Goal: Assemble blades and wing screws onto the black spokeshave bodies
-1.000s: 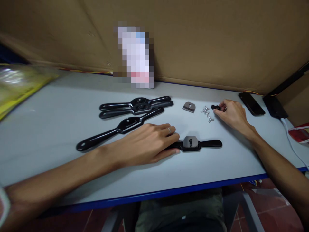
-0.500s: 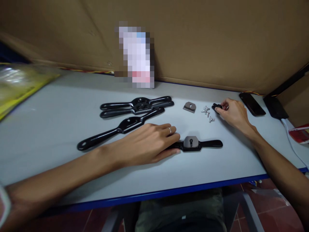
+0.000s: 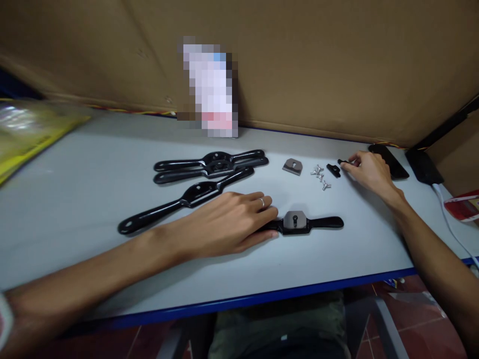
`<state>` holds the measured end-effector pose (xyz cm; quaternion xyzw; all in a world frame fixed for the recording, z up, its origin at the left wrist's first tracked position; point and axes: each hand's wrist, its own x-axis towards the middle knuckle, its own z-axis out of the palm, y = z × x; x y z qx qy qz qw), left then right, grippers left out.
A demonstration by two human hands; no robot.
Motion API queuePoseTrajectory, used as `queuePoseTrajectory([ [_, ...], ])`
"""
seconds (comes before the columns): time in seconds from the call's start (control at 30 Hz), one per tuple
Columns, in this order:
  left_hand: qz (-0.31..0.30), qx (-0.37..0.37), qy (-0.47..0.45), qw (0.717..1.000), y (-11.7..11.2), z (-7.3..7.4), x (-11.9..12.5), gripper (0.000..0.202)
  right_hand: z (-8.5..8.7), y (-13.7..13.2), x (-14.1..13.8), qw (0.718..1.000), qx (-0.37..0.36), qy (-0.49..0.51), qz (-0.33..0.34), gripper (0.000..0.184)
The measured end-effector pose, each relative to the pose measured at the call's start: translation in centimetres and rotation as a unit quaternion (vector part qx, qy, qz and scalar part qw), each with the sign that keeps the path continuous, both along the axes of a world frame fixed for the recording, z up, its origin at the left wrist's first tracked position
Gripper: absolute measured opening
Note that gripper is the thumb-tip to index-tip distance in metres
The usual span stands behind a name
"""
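My left hand (image 3: 245, 219) rests on the table with its fingers wrapped round the left handle of a black spokeshave (image 3: 325, 223). A grey blade (image 3: 295, 220) lies on that tool's body, with a dark screw showing through its slot. Farther right, my right hand (image 3: 368, 169) pinches a small black clamp piece (image 3: 343, 162), mostly hidden by the fingers. Just left of those fingertips lies a similar black clamp piece (image 3: 333, 170). Several silver wing screws (image 3: 320, 176) are scattered beside it, and a loose blade (image 3: 292, 166) sits left of them.
Behind my left hand lie black spokeshave bodies (image 3: 202, 192), two of them side by side. A phone (image 3: 392, 162) and a black device with a white cable (image 3: 424, 167) are at the right. A yellow-edged plastic bag (image 3: 37, 134) lies at far left. Cardboard (image 3: 318, 65) walls the back.
My right hand has shifted slightly right, leaving one black clamp piece on the table and pinching another. My left hand stays on the spokeshave handle.
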<state>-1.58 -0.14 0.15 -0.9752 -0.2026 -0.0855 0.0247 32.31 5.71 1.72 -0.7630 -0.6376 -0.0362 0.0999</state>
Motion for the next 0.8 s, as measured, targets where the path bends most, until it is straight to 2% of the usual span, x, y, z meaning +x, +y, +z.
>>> queuePoseTrajectory([
  [0.13,0.002,0.002,0.003,1.0,0.0,0.0,0.0,0.032,0.8,-0.8,-1.1,0.999,0.019,0.01,0.025,0.036],
  [0.3,0.0,0.004,0.004,1.0,-0.1,0.2,0.0,0.029,1.0,-1.7,-2.3,0.996,-0.032,-0.022,0.08,0.035],
  [0.5,0.003,-0.002,0.005,1.0,0.0,0.1,0.0,0.03,0.2,-1.4,-2.6,0.997,-0.04,0.001,0.065,0.024],
  [0.7,0.0,-0.005,-0.002,1.0,0.0,0.1,0.0,0.031,-0.4,-1.1,-2.2,0.995,-0.042,0.049,0.075,0.032],
  [0.8,0.001,-0.004,0.0,1.0,0.0,0.2,0.0,0.031,-0.4,-1.1,-2.2,0.995,-0.039,0.045,0.085,0.026],
])
